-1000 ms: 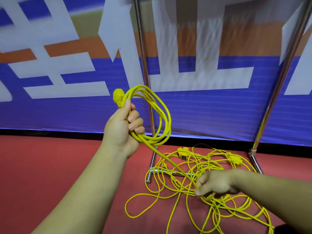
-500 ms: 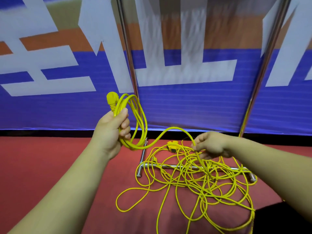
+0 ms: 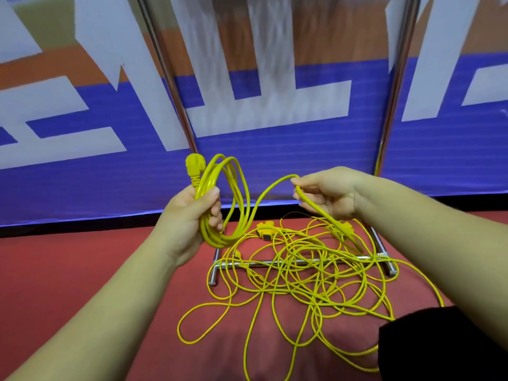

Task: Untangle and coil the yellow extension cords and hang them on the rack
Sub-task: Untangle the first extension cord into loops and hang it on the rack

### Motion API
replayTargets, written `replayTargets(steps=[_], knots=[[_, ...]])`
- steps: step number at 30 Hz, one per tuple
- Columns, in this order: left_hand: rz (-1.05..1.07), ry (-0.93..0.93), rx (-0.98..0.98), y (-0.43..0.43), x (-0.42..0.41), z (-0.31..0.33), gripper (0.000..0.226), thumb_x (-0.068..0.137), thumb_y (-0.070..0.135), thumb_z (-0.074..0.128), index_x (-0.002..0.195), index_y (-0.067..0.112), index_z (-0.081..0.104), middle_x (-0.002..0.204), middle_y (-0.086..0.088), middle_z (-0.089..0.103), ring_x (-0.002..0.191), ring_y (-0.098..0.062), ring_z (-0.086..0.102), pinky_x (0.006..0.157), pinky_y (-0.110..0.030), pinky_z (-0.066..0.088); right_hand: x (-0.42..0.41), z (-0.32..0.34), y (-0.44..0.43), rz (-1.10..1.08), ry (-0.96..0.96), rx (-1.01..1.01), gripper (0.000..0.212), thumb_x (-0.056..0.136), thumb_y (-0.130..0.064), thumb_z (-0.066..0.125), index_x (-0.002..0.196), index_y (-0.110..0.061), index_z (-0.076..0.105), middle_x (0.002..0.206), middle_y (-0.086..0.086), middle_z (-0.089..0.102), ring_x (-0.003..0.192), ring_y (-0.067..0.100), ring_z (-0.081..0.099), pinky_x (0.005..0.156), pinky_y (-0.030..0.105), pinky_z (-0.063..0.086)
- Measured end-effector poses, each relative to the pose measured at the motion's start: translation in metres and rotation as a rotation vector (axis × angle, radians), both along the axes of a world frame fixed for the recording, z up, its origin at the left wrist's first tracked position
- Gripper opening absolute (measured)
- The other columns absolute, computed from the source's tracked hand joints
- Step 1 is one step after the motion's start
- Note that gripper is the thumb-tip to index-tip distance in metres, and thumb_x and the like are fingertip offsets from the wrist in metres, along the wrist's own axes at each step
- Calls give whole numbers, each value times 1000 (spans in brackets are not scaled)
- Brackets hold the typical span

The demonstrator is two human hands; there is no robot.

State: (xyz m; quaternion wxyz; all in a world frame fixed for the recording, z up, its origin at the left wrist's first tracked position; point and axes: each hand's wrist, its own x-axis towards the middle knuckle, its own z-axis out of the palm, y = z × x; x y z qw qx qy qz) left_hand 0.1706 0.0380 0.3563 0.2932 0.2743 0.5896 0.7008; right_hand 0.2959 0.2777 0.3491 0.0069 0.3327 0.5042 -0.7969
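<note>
Red floor (image 3: 68,270), blue banner (image 3: 82,188), left grip (image 3: 192,215) clutching coil (image 3: 206,177), right grip (image 3: 327,193) pinching cord (image 3: 313,205)

Red floor (image 3: 68,284); blue banner (image 3: 302,166) behind (white lettering, orange band).

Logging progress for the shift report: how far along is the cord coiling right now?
Done: a small coil, plug on top, gripped in the left hand. In hand: the right hand pinches the next stretch of cord, running from the coil down to the red floor. Left: most cord lies as a tangle on the floor across the rack's base bar; nothing visible hangs on the rack.
</note>
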Motion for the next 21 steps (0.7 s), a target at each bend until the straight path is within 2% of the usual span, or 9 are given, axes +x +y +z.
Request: replayTargets(steps=[2,5,9,10,12,15,18,21], knots=[[-3,1,-23,10,4,-7,23,85,23,71,82,15,49,63,-3,44,48,-13,40,50,-27,43,-3,3,-4,-31,28,-25,11,94,-18,65,84,-15,62,60,-1,68,47,4,66,53,23,59],[11,37,-89,26,13,-16,32,74,28,78,84,14,51,67,-11,40,50,-14,39,51,-29,36,-7,5,-9,-57,7,14,14,91,-24,70,80,-19,63,66,-6,66,51,3,68,52,19,55],[17,89,-161,43,23,-27,32,70,24,80,78,15,50,56,-3,44,50,-19,41,53,-29,36,-8,10,-9,-103,-51,61,17,88,-27,74,78,-22,62,53,-12,65,46,-2,63,46,11,30],[18,92,-175,45,25,-28,36,68,26,82,80,14,51,56,-3,46,50,-20,42,52,-29,37,-8,11,-9,-123,-48,54,16,88,-25,74,78,-21,63,53,-11,65,45,-1,63,42,10,29],[25,92,-197,49,26,-30,39,68,26,83,86,12,52,57,-1,50,51,-20,44,51,-29,38,-8,10,-8,-149,-30,22,15,87,-20,75,79,-16,64,53,-7,66,45,1,64,39,9,39],[14,87,-202,53,27,-32,31,77,19,83,85,14,53,56,2,51,51,-19,43,52,-29,38,-9,9,-7,-187,24,-76,13,87,-11,74,80,-8,64,53,-1,67,46,6,66,52,15,53],[-7,87,-212,57,31,-32,29,79,16,83,84,16,54,56,5,53,50,-14,44,54,-28,39,-9,11,-6,-220,73,-164,14,88,-6,72,77,-4,64,55,3,69,48,10,68,60,22,58],[-35,81,-219,59,36,-29,32,71,23,81,87,13,55,65,-5,61,50,-12,48,51,-26,42,-10,13,-7,-232,112,-238,11,88,-4,71,79,-1,66,60,6,71,51,12,70,56,22,59]])
